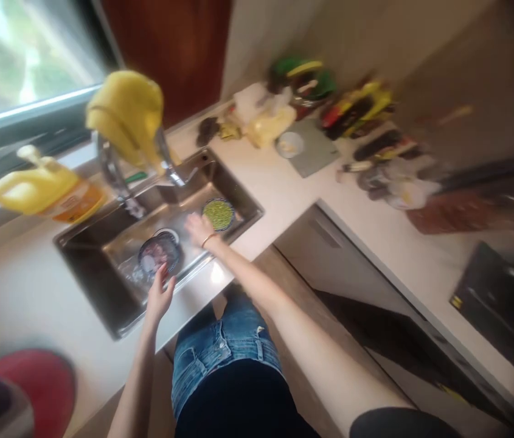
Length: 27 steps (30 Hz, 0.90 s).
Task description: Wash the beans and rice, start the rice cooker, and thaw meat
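Note:
Over the near edge of the sink (113,234), my left hand (160,295) has its fingers stretched and thumb apart. Its fingertips overlap the near rim of a dark bowl (173,250) with pinkish contents; whether they touch it I cannot tell. My right hand (198,229), with a bracelet at the wrist, is over the middle of the sink, fingers extended and somewhat blurred. Just beyond it to the right is a round dish of green beans or peas (219,214). A clear plastic-looking item (131,271) lies left of the dark bowl.
A yellow cloth (124,112) hangs over the faucet (109,167). Left of it stands a yellow jug (49,190). Bags (268,118), a grey board (315,149) with a small white bowl (290,145), and a red object (49,389) are on the counter.

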### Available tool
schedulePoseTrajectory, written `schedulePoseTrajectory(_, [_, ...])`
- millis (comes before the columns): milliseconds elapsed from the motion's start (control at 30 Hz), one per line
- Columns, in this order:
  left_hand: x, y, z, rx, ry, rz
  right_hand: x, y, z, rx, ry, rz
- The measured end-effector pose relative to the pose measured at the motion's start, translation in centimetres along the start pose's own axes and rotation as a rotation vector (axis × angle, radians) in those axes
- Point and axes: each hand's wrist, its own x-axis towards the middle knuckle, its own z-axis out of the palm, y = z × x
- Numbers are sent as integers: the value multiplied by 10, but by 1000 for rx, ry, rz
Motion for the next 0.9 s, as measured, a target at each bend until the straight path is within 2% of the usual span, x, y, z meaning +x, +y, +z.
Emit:
schedulePoseTrajectory(100, [-1, 9, 18, 18, -22, 86, -52, -10, 4, -103, -19, -9])
schedulePoseTrajectory(200, [-3, 26, 55, 70, -97, 172, -116, 13, -10, -96, 32, 69])
schedulePoseTrajectory(300, [-18, 54, 117, 159, -231, 296, -212, 65, -28, -1, 125, 187])
schedulePoseTrajectory(400, [-51, 81, 202, 231, -407, 424, -335, 126, -40, 45, 283, 435])
schedulePoseTrajectory(467, [-82, 93, 267, 290, -546, 491, -422, 160, -43, 81, 363, 615])
schedulePoseTrajectory(533, [-122, 101, 334, 335, -697, 563, -506, 183, -42, 124, 464, 783])
schedulePoseTrajectory(600, [-169, 106, 396, 346, -862, 632, -581, 195, -39, 164, 605, 961])
schedulePoseTrajectory(667, [-218, 111, 449, 376, -1042, 686, -646, 198, -33, 227, 747, 1156])
schedulePoseTrajectory(767, [-283, 122, 511, 459, -1278, 777, -719, 199, -17, 363, 887, 1404])
schedulePoseTrajectory(900, [-349, 134, 582, 538, -1450, 850, -779, 211, 11, 567, 998, 1539])
